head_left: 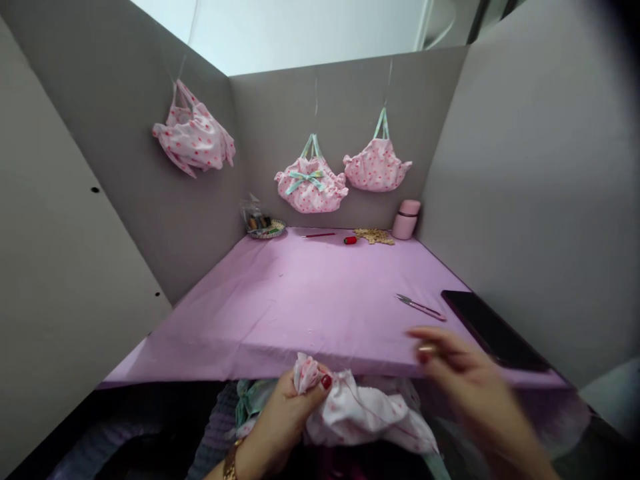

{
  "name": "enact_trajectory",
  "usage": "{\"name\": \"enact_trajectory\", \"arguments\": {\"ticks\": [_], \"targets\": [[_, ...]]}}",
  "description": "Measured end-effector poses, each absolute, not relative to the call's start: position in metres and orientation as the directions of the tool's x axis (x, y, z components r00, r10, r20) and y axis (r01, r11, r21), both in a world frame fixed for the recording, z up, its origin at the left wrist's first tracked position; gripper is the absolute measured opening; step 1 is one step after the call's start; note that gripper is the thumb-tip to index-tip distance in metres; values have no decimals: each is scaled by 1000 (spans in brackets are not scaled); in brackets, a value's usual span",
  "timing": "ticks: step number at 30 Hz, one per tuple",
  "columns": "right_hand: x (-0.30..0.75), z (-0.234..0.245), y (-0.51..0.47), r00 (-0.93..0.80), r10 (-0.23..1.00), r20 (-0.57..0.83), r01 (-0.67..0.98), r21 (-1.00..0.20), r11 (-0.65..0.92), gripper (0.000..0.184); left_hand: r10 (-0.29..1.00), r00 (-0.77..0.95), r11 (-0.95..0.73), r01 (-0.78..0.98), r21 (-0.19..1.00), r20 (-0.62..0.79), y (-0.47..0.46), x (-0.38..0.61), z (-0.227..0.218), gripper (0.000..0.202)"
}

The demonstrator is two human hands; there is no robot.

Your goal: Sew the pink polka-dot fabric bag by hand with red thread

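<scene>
My left hand (290,413) pinches a gathered bunch of white fabric with pink dots (360,413) at the near table edge, over my lap. A thin red thread runs from the fabric toward my right hand (460,380). That hand is blurred, raised just right of the fabric, with fingers pinched together as if on a needle or thread; what it holds is too small to make out. Small thread snips (420,307) lie on the purple tablecloth (300,300) just beyond my right hand.
Three finished pink dotted pouches hang on the grey partition walls (195,137), (310,180), (377,163). At the back stand a thread basket (263,223), a red pencil (319,235), a red spool (350,240), a tan doily (375,236) and a pink container (406,219). A dark phone (493,330) lies right.
</scene>
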State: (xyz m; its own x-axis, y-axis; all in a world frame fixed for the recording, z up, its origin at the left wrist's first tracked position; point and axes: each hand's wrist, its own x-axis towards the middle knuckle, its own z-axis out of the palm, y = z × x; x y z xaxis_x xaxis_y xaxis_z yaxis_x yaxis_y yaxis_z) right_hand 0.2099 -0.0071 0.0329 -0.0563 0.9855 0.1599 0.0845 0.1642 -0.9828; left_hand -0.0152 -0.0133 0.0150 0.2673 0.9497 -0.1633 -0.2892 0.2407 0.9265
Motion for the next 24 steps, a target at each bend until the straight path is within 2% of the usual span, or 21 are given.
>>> {"name": "enact_trajectory", "arguments": {"ticks": [2, 4, 7, 9, 12, 17, 21, 24], "targets": [[186, 18, 9, -269, 957, 107, -52, -994, 96, 40, 926, 342, 246, -235, 940, -157, -16, -19, 26, 12], [166, 5, 18, -492, 866, 90, -138, -990, 24, 50, 913, 380, 236, -200, 951, -147, -19, -22, 31, 11], [159, -2, 21, -685, 724, 75, -69, -997, 38, 37, 915, 372, 241, -202, 949, -154, -20, -27, 30, 10], [170, 0, 18, -676, 732, 81, -36, -996, 77, 32, 940, 300, 240, -239, 941, -163, -19, -28, 26, 9], [196, 8, 13, -571, 812, 120, -28, -991, 127, 30, 955, 225, 252, -260, 932, -195, -17, -27, 23, 9], [236, 19, 7, -515, 849, 122, 227, -935, 272, 24, 948, 206, 294, -292, 910, -241, -18, -19, 29, 14], [254, 14, 4, -437, 894, 100, 290, -925, 246, 24, 943, 116, 332, -371, 867, -311, -18, -11, 33, 17], [255, 2, 3, -328, 940, 97, 175, -971, 161, 24, 948, 99, 318, -359, 877, -303, -17, -7, 34, 20]]}}
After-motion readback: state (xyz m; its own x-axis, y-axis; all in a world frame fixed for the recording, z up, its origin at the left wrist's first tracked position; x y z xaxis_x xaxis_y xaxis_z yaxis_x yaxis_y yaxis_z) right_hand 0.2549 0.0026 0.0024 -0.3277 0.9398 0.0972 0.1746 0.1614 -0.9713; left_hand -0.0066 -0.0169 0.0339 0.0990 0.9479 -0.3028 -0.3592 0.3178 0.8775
